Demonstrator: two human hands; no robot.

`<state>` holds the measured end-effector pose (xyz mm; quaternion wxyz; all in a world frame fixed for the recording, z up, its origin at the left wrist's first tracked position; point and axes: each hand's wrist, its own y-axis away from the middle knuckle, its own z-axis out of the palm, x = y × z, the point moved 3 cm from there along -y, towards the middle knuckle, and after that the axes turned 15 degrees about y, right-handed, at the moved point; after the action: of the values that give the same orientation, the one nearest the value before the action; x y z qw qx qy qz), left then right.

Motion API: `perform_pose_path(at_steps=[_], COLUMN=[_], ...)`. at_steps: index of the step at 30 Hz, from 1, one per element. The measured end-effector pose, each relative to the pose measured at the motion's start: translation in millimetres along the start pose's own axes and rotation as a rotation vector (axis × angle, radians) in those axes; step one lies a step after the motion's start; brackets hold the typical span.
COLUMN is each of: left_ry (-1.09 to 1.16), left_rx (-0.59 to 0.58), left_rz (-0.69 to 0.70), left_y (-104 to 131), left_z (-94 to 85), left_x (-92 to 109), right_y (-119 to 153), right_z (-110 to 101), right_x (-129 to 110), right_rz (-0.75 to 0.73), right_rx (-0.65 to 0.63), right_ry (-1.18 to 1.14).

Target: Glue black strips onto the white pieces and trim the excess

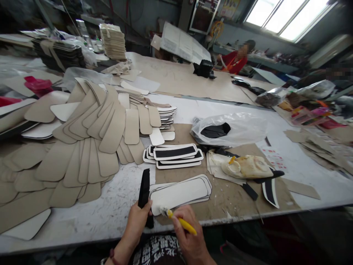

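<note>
My left hand point(138, 219) is closed on a black strip point(144, 187) that stands at the left end of a small stack of white rounded panels point(182, 188). In my right hand point(190, 232) is a brush with a yellow handle point(186, 225). Its bristles touch the near left corner of the top panel. Beyond the stack lies a pile of white panels with black strips on them point(175, 151). To the right, a stained plastic container point(248, 166) with a yellow piece at its opening rests on its side.
Many beige rounded panels point(82, 162) spread over the left of the table. A clear plastic bag point(242, 129) holding black material lies at the back. A curved black and white piece point(270, 192) is near the front edge. A person in red point(234, 60) is far off.
</note>
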<state>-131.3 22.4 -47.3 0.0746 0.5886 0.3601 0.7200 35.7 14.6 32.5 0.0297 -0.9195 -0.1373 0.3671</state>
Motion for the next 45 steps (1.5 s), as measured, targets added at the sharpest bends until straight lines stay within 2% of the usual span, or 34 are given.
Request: perform_pose_path(at_steps=[2, 6, 10, 13, 15, 17, 21, 23, 26, 29, 31, 33, 36, 38, 41, 43, 45], left_ry=[0.003, 0.002, 0.046, 0.045, 0.038, 0.090, 0.290, 0.305, 0.252, 0.182, 0.204, 0.252, 0.249, 0.213, 0.122, 0.042, -0.032], left_rx=[0.000, 0.008, -0.025, -0.022, 0.006, -0.012, -0.230, -0.309, -0.371, -0.435, -0.428, -0.395, -0.358, -0.343, -0.349, -0.402, -0.471], left_rz=[-0.010, -0.010, -0.025, -0.010, 0.010, 0.009, -0.042, -0.063, -0.058, -0.057, -0.066, -0.085, -0.121, -0.132, -0.147, -0.163, -0.182], left_y=[1, 1, 0, 2, 7, 17, 44, 55, 64, 66, 65, 63, 61, 60, 58, 58, 59], left_z=[0.3, 0.7, -0.2, -7.5, -15.6, -21.6, -18.7, -14.4, -9.3, -5.4, -5.3, -7.5, -14.1, -19.1, -22.6, -20.9, -19.2], left_x=[0, -1, 0, 11, 25, 42, 79, 94, 106, 106, 104, 101, 96, 92, 86, 82, 76], right_y=[-4, -14, -18, -23, -30, -41, -65, -75, -84, -85, -83, -83, -87, -87, -85, -80, -75], right_z=[2, 1, -26, -48, -53, -50, -26, -12, 5, 18, 20, 16, 1, -7, -11, -9, -9], right_x=[1, 21, 35, 36, 34, 28, -1, -20, -43, -58, -61, -58, -45, -36, -28, -24, -18], right_rz=[0.085, 0.224, 0.214, 0.202, 0.187, 0.173, 0.113, 0.093, 0.164, 0.226, 0.219, 0.188, 0.165, 0.192, 0.241, 0.253, 0.262], right_rx=[0.024, 0.038, 0.165, 0.146, 0.085, -0.011, -0.255, -0.349, -0.461, -0.574, -0.609, -0.533, -0.325, -0.259, -0.302, -0.363, -0.370], right_ry=[-0.075, -0.090, 0.071, 0.087, 0.047, -0.009, -0.103, -0.166, -0.350, -0.544, -0.576, -0.472, -0.231, -0.172, -0.215, -0.255, -0.269])
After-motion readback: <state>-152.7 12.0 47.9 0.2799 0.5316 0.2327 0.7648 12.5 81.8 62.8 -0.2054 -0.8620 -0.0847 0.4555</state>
